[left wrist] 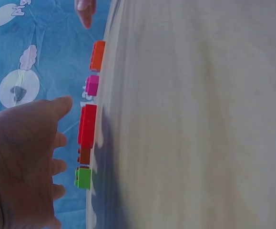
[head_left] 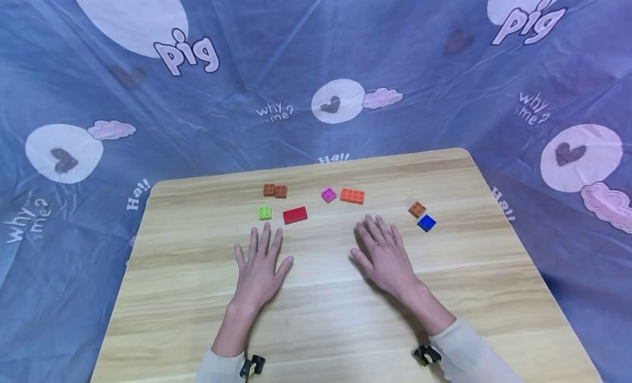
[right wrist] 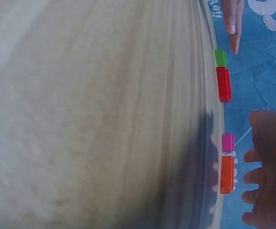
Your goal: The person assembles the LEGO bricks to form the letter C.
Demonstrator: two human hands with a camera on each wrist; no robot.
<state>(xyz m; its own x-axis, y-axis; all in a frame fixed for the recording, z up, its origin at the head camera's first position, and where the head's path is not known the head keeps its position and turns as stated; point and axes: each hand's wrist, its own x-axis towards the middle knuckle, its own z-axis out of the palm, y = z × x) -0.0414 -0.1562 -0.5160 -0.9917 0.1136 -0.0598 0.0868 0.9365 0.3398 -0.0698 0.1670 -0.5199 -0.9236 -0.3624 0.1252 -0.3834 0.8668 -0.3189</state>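
My left hand is spread palm down over the table, holding nothing. Just beyond its fingertips lie a lime green brick and a long red brick. My right hand, also palm down with fingers apart, holds nothing. Past its fingers sit a long orange brick and a small magenta brick. To its right are a brown brick and a blue brick, close together. Two brown bricks lie side by side farther back. In both wrist views the palms hover above the wood.
The light wood table has rounded far corners. A blue printed cloth hangs behind it and along both sides. Black wrist devices are strapped near both pale sleeves.
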